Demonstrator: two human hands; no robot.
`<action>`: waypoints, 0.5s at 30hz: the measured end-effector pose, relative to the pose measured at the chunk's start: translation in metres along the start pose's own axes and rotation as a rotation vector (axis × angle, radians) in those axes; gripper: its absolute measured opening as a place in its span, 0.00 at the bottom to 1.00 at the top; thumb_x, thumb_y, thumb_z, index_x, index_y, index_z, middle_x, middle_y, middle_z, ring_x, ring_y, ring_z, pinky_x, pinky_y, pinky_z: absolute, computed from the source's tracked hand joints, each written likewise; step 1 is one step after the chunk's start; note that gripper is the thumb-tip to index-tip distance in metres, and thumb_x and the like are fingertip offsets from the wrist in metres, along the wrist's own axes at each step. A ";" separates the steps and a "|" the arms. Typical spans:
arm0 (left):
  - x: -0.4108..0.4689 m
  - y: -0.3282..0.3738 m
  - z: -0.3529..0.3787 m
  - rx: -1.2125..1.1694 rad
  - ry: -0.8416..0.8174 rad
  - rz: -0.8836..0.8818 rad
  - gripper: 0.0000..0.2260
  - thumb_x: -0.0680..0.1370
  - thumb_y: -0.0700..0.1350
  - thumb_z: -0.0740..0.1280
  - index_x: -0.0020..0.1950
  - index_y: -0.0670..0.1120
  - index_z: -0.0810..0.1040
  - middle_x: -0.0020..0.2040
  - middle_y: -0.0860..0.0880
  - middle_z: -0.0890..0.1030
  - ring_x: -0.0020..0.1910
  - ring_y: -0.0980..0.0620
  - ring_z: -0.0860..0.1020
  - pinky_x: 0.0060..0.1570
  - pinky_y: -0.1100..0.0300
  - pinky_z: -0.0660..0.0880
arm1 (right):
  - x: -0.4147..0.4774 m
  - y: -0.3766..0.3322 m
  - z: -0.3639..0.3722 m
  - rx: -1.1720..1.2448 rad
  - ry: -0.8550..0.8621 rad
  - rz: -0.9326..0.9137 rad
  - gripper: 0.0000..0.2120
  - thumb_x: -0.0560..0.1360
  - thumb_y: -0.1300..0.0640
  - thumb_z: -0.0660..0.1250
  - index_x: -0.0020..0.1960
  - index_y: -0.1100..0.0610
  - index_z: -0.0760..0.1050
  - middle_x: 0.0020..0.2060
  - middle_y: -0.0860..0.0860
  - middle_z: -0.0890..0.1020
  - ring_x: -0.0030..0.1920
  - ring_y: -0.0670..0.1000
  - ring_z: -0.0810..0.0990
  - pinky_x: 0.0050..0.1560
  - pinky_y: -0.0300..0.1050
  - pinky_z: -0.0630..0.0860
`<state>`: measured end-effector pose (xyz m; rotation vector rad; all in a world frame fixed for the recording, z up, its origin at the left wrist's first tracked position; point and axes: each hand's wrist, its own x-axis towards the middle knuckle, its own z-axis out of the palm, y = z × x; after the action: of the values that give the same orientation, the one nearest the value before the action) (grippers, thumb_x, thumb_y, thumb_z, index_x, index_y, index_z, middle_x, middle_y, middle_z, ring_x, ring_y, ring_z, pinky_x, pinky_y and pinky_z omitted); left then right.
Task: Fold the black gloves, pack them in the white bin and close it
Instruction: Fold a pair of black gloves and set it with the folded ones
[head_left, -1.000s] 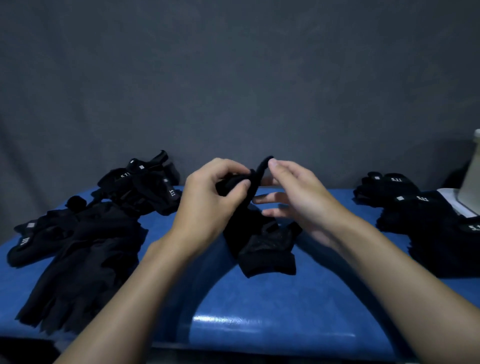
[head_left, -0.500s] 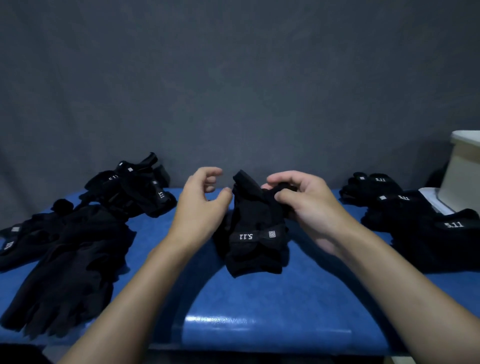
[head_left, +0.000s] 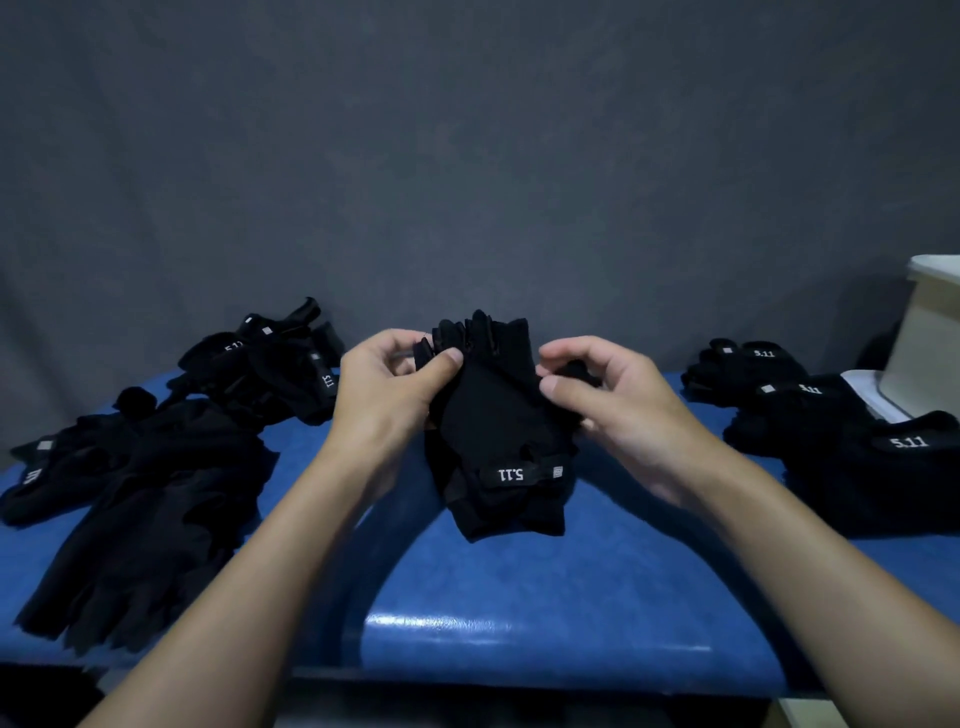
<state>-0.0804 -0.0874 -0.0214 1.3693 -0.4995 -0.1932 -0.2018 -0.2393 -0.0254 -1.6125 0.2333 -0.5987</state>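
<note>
A pair of black fingerless gloves (head_left: 498, 431) with a white 5.11 tag is held upright over the middle of the blue table (head_left: 519, 623), cuffs hanging down. My left hand (head_left: 384, 384) pinches their upper left edge between thumb and fingers. My right hand (head_left: 608, 395) pinches the right edge. The white bin (head_left: 924, 338) stands at the far right edge of the view, only partly seen.
A heap of loose black gloves (head_left: 156, 467) covers the left part of the table. More black gloves (head_left: 831, 431) lie stacked on the right, in front of the bin. A dark grey backdrop hangs behind the table.
The gloves were turned so the fingers point up and the tag faces me. My left hand went from open beside them to pinching their left edge. My right hand shifted to the right edge.
</note>
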 end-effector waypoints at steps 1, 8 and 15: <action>0.000 0.000 -0.001 0.009 0.005 0.009 0.06 0.76 0.39 0.73 0.51 0.41 0.79 0.37 0.48 0.83 0.37 0.51 0.81 0.40 0.51 0.79 | 0.000 0.002 0.000 -0.081 0.002 -0.021 0.11 0.74 0.64 0.72 0.55 0.56 0.79 0.48 0.51 0.83 0.45 0.43 0.80 0.43 0.33 0.75; -0.007 -0.001 -0.005 0.100 -0.122 -0.028 0.15 0.77 0.41 0.71 0.60 0.51 0.70 0.42 0.46 0.80 0.39 0.48 0.78 0.36 0.53 0.73 | 0.003 0.002 0.006 -0.175 0.105 -0.036 0.04 0.72 0.63 0.75 0.44 0.57 0.81 0.38 0.51 0.83 0.38 0.47 0.80 0.42 0.45 0.78; -0.007 -0.004 -0.015 0.253 -0.121 -0.025 0.08 0.78 0.33 0.68 0.51 0.45 0.79 0.36 0.50 0.79 0.26 0.58 0.74 0.31 0.66 0.74 | 0.003 0.000 0.008 -0.021 0.110 0.085 0.03 0.73 0.64 0.73 0.45 0.63 0.80 0.40 0.57 0.80 0.39 0.52 0.79 0.39 0.48 0.77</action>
<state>-0.0789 -0.0721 -0.0286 1.6174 -0.6243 -0.2403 -0.1954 -0.2332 -0.0247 -1.5837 0.3890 -0.6215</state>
